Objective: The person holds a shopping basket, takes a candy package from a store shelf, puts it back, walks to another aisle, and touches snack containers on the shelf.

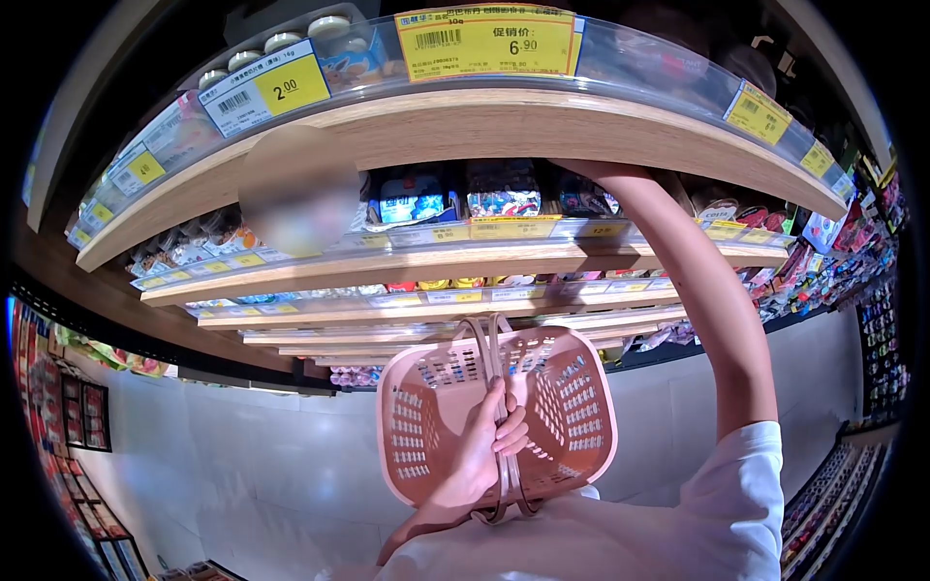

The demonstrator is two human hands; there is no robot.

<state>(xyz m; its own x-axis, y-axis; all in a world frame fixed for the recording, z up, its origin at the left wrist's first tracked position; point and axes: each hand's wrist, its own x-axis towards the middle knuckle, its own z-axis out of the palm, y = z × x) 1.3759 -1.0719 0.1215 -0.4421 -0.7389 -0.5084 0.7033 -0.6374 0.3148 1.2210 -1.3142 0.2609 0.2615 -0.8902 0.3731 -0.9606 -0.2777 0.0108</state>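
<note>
My left hand point(492, 438) is closed around the pair of handles of a pink plastic basket point(387, 441), whose perforated inside shows nothing in it. My right arm reaches up and forward between two wooden shelves. Only the wrist end point(612, 176) shows under the upper shelf board point(484, 126); the fingers are hidden behind it. Close to that wrist are dark packs point(586, 198), a box of colourful wrapped items point(504, 191) and a blue pack point(412, 200).
Yellow price tags point(489, 44) line the shelf edges. Jars with pale lids point(283, 42) stand on the top shelf. More stocked shelves run below, with hanging packets point(852, 242) at the right and racks point(82, 412) at the left. A blurred patch covers part of the shelves.
</note>
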